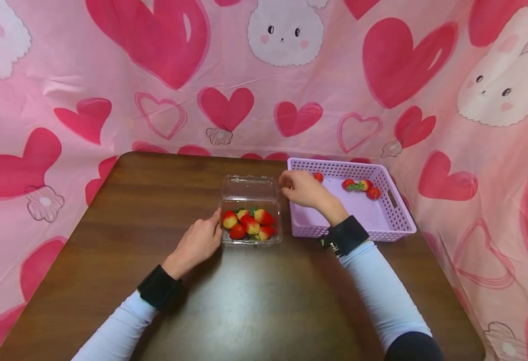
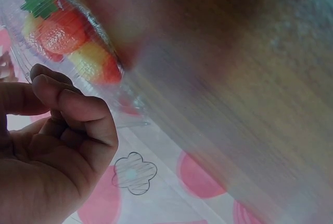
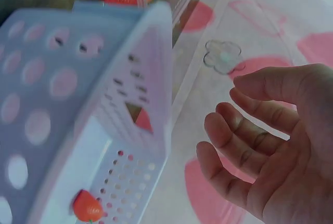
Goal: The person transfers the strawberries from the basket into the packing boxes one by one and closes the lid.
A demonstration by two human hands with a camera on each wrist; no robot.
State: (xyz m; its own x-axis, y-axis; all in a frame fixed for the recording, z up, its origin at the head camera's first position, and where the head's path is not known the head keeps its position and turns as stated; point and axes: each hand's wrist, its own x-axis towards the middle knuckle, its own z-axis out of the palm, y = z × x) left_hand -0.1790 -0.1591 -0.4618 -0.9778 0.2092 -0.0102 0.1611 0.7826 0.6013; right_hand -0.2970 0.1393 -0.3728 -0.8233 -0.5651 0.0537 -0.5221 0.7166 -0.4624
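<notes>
A clear plastic clamshell box (image 1: 251, 192) stands with its lid raised at the back, and several red and yellow strawberries (image 1: 249, 224) lie in its base. My left hand (image 1: 199, 237) is at the box's left side, its fingertips right at the wall. In the left wrist view its fingers (image 2: 86, 112) are loosely bent, with the thumb close to them. Over the left rim of a lilac basket (image 1: 351, 233), beside the raised lid, hovers my right hand (image 1: 303, 188). The right wrist view shows its fingers (image 3: 229, 174) loosely curved and apart, holding nothing.
Inside the basket, red strawberries (image 1: 374, 193) lie towards the back right, some with green leaves, and another strawberry (image 1: 319, 177) is near the back left. The basket stands near the back of the brown table (image 1: 254, 301). A pink heart-print cloth (image 1: 227, 65) hangs behind.
</notes>
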